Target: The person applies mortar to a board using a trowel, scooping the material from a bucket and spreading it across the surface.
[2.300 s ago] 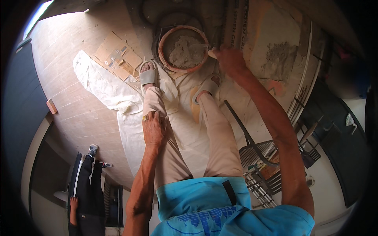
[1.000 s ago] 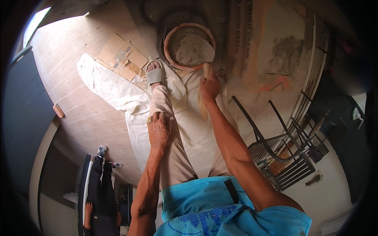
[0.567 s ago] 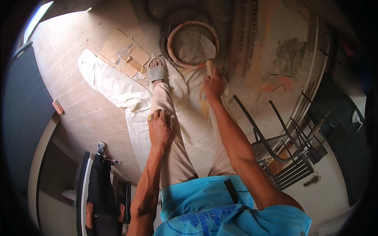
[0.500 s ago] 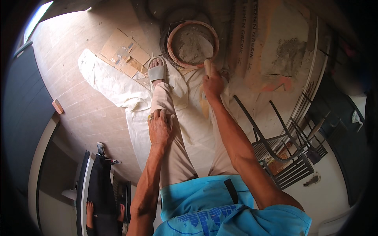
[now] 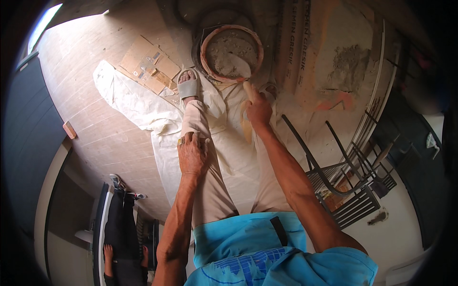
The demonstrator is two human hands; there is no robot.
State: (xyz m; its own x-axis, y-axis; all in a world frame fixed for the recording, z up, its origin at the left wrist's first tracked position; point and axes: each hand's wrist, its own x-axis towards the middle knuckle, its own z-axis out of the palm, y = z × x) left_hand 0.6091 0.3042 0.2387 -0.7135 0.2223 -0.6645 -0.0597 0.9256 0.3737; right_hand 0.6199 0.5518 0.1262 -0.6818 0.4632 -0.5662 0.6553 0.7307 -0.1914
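Trowel handle [image 5: 249,89], pale wood, sits clenched in the right hand [image 5: 260,110], its blade reaching into the round orange basin [image 5: 206,52] of grey mortar on the floor just past the person's feet. The left hand [image 5: 192,153] lies flat and released on the left knee, fingers spread over beige trousers [image 5: 210,190]. A white sack [image 5: 129,102] lies spread on the floor under the legs, flattened cardboard [image 5: 145,64] beside the grey sandal [image 5: 188,87].
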